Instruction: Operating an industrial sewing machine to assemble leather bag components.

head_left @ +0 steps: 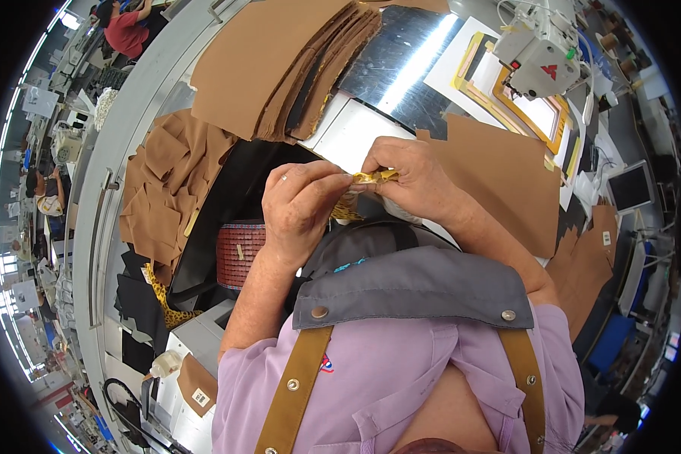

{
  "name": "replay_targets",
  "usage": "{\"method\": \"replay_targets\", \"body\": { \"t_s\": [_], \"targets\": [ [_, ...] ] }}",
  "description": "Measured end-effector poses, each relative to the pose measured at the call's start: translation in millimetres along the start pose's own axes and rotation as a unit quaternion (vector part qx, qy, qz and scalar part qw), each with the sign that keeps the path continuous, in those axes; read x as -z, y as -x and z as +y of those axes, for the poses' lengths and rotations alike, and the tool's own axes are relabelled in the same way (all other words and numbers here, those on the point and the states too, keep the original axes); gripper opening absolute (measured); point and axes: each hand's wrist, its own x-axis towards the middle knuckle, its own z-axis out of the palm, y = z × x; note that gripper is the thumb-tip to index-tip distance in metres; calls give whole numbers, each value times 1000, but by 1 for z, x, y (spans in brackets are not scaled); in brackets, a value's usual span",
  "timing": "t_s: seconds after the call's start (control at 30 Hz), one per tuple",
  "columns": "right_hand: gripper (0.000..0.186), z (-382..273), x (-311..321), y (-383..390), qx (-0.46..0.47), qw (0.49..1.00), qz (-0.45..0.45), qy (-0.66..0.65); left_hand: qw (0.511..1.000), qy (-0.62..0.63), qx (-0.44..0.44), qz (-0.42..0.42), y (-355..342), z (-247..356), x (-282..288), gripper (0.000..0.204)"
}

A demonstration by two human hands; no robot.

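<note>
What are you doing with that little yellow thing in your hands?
A person at a sewing workbench holds a small yellow strip up close, pinched between the fingers of the left hand and the right hand. Behind the hands lies a stack of brown cut pieces, with smaller brown scraps piled to the left. A sewing machine stands at the upper right, over a yellow-edged frame.

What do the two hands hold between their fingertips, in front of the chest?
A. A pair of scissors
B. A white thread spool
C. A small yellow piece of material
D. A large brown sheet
C. The left hand and right hand pinch a small yellow piece between them; the brown sheets lie untouched farther away on the table.
</note>
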Motion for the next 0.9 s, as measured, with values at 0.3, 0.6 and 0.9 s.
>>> {"method": "replay_targets", "body": {
  "t_s": [0.3, 0.6, 0.9],
  "targets": [
    [29, 0, -2, -5, -123, 991, -41, -43, 993, -42, -100, -37, 1, -11, -8, 37],
    [29, 15, -6, -6, -247, 932, -95, -248, 991, 8, 15, -135, -3, -8, -3, 30],
    [25, 35, -3, -9, -263, 899, -30, -348, 995, -42, -37, -78, 6, -19, -3, 17]
  ]
}}
